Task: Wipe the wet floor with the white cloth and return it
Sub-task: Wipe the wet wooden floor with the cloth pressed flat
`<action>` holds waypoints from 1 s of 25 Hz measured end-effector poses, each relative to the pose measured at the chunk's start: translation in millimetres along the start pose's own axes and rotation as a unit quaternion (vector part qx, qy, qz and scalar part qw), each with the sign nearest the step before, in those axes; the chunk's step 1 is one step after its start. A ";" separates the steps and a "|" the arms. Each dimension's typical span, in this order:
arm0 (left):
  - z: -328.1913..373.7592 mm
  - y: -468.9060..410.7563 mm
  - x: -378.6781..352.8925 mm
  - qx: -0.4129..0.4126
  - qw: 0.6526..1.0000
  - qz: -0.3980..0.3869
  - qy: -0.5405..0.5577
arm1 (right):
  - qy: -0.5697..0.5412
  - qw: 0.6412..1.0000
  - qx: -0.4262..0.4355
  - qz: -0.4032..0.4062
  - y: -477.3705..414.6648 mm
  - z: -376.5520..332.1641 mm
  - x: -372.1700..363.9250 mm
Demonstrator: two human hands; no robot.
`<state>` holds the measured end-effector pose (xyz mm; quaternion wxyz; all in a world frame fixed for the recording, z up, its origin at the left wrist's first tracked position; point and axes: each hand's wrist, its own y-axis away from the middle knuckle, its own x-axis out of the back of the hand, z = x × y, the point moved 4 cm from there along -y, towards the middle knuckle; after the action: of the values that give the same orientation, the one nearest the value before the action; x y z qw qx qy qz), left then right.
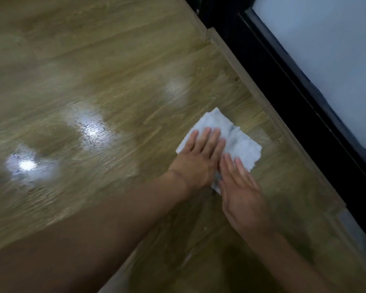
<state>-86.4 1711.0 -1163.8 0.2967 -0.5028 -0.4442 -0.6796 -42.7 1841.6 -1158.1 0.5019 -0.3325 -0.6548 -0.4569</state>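
The white cloth [237,140] lies crumpled flat on the wooden floor [114,81], close to the dark door frame. My left hand [199,159] presses on its near left part with straight fingers. My right hand [241,191] lies flat beside it, fingers straight, covering the cloth's near edge. Shiny wet patches [91,125] glint on the floor to the left of the cloth, and another bright patch [25,166] sits further left.
A black door frame [283,85] with frosted glass [336,49] runs diagonally along the right. A wooden threshold strip [247,81] borders the floor there. The picture is blurred by motion.
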 end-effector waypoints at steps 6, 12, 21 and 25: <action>-47.0 -112.9 43.2 0.136 0.987 -0.063 0.063 | -0.093 0.995 -0.029 0.028 -137.3 51.9 30.1; 21.8 -43.6 16.6 0.053 0.998 -0.024 -0.003 | -0.063 0.995 0.007 0.071 -13.6 50.1 1.5; 21.4 0.4 20.2 0.090 0.994 -0.032 -0.052 | -0.038 0.998 -0.012 0.058 -69.7 36.0 4.8; 51.1 47.1 5.5 0.070 0.988 -0.101 -0.094 | -0.033 0.996 0.012 0.080 3.1 13.2 -17.6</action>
<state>-26.7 1737.2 -1139.1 0.2180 -0.4950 -0.5650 -0.6231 -39.7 1855.4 -1175.3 0.5186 -0.3926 -0.6481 -0.3961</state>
